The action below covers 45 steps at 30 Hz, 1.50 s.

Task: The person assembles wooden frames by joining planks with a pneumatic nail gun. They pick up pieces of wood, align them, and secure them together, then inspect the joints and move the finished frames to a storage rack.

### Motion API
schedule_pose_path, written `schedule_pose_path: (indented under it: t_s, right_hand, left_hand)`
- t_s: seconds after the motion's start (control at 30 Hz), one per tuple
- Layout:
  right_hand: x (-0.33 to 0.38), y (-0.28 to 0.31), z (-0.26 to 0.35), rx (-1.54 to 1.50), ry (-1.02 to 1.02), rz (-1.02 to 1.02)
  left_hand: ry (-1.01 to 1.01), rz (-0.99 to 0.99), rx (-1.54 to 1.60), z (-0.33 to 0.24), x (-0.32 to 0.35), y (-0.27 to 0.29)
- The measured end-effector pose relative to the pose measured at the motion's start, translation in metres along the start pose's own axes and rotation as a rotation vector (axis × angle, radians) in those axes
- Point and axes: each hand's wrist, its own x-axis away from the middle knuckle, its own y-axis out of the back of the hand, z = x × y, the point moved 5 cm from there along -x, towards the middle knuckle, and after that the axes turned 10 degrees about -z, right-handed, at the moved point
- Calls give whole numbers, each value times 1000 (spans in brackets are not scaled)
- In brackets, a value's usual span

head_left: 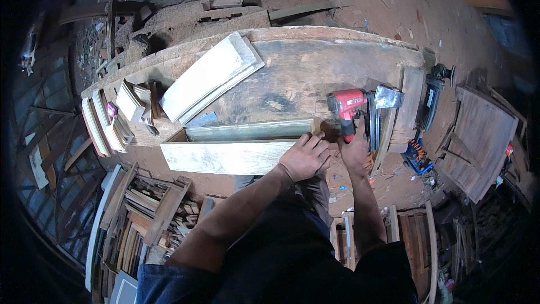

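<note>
A long, narrow open wooden box (219, 159) with a pale front board lies along the near edge of the workbench (315, 67). My left hand (306, 157) grips the box at its right end, fingers curled over the top edge. In my right hand (354, 151) is a red and black nail gun (346, 104), held by its handle just to the right of the box. The gun's nose is hard to make out from here. Beside its magazine rests a shiny metal piece (388, 97).
Pale boards (205, 79) lie stacked at the bench's back left, with small wood pieces (130, 102) further left. A dark power tool (433, 93) sits at the right end. Scrap wood (149, 208) is piled below left; a wooden panel (478, 141) stands at right.
</note>
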Motion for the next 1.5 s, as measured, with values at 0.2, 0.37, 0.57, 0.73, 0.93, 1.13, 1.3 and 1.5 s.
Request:
schedule_pose_path:
  t_s: [0.2,0.37,0.57,0.73,0.93,1.13,1.3,1.5]
  right_hand:
    - [-5,52,16,-347,-54,-63]
    - [11,70,-27,-866,-374,269]
    - [34,38,-51,-1174,-814,555]
    - [41,1,-76,-1315,-841,690]
    - [39,-10,-87,-1439,-893,837]
    - [32,-14,-101,-1249,-937,857]
    - [-9,19,-86,-1082,-727,836]
    - [-12,10,-79,-1186,-721,881]
  left_hand:
    - [19,12,1,2,0,1]
    - [421,195,17,10,-17,10]
    - [737,776,240,75,-34,-6]
    - [795,798,497,88,-29,-27]
    - [689,869,443,82,-40,-24]
    - [684,886,472,81,-41,-25]
    - [669,954,441,74,-51,-18]
    - [630,1015,392,77,-48,-25]
